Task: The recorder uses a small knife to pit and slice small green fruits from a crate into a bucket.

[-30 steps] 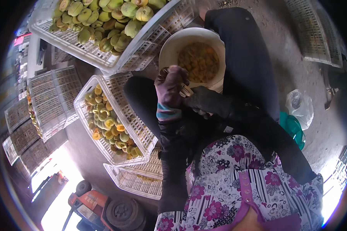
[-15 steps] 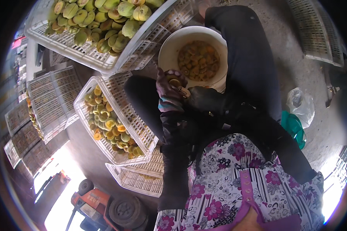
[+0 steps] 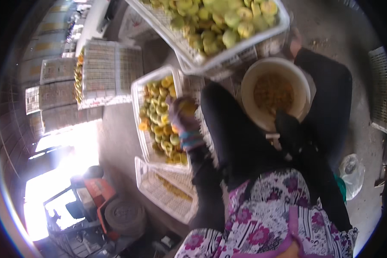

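Note:
My left hand [image 3: 183, 117], blurred by motion, is over the near side of a white crate [image 3: 137, 124] of halved green-yellow fruit [image 3: 159, 118]. Its fingers curl around a yellowish fruit half [image 3: 187, 107]. Dark-covered, my right hand [image 3: 288, 125] rests at the near rim of a white bucket [image 3: 245, 92] between my legs. A short pale tool handle [image 3: 272, 136] sticks out beside that hand; its working end is not clear. Small orange-brown pieces [image 3: 273, 92] lie in the bucket.
A larger white crate [image 3: 236, 53] heaped with green fruit stands ahead. Below the fruit crate lies another crate [image 3: 172, 202] with few scraps. Stacked crates [image 3: 112, 71] and an orange vehicle [image 3: 99, 191] are at left; a clear plastic bag [image 3: 352, 176] is at right.
My left hand has moved left, away from the bucket and over the fruit crate. My right hand stays near the bucket's rim. The whole view has shifted and turned toward the left.

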{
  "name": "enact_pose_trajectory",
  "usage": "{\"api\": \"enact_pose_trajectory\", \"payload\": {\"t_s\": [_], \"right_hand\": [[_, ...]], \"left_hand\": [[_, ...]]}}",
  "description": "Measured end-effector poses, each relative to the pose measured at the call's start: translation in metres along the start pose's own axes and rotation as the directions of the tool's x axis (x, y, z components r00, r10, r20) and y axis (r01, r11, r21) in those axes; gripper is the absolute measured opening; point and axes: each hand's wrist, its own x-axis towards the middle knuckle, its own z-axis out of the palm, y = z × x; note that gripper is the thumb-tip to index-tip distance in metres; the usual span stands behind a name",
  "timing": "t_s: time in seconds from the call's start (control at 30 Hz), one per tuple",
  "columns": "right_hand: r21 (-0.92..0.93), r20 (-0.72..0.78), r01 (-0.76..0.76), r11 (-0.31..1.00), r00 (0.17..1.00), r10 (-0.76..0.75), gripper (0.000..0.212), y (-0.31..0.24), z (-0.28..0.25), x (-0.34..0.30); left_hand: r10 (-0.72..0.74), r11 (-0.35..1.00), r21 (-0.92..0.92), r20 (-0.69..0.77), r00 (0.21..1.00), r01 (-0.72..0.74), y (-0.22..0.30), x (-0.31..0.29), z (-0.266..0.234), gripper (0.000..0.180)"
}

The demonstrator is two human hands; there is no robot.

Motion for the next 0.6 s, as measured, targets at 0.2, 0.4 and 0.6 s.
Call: {"api": "enact_pose_trajectory", "payload": {"t_s": [0.2, 0.4, 0.6], "right_hand": [[-0.118, -0.097, -0.124, 0.985, 0.989, 0.112, 0.025, -0.040, -0.003, 0.003], [-0.213, 0.086, -0.256, 0.943, 0.956, 0.279, 0.026, -0.050, -0.002, 0.014], [-0.131, -0.076, -0.174, 0.976, 0.983, 0.165, 0.027, -0.073, -0.010, 0.014]], "left_hand": [[-0.616, 0.670, 0.404, -0.165, 0.770, 0.623, -0.093, -0.059, -0.057, 0.035], [-0.350, 0.829, -0.424, 0.114, 0.930, 0.364, 0.026, 0.101, 0.038, 0.020], [-0.362, 0.887, 0.432, 0.428, 0.829, 0.164, 0.041, 0.181, 0.145, 0.040]]}}
